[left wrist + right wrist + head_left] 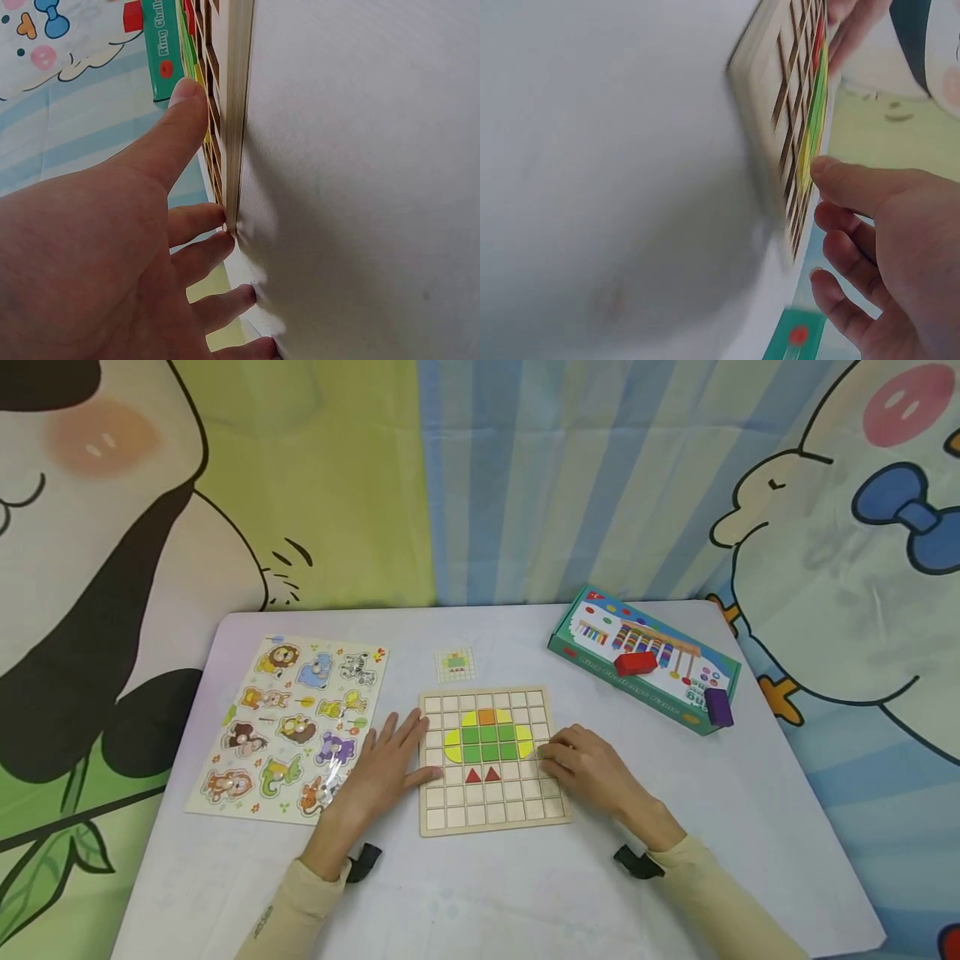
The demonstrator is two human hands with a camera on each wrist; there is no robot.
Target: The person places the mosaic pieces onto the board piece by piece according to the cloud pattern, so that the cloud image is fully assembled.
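On the table a wooden grid board point(495, 814) holds a pattern of flat pieces: an orange square point(487, 717), several green squares point(487, 742), yellow rounded pieces point(452, 747) at the sides and top, and two red triangles point(472, 775). My left hand point(386, 764) rests at the board's left edge, fingers spread and thumb over the rim. At the right edge is my right hand point(588, 768), fingers loosely bent. In the right wrist view, its thumb tip point(825, 165) is right at a yellow piece point(804, 171); nothing shows between thumb and fingers.
A small pattern card point(455, 666) lies behind the board. On the left is an animal picture sheet point(251, 718), partly under the left forearm. Back right, a green game box point(600, 656) carries a red block point(635, 663), with a purple block point(717, 707) at its corner.
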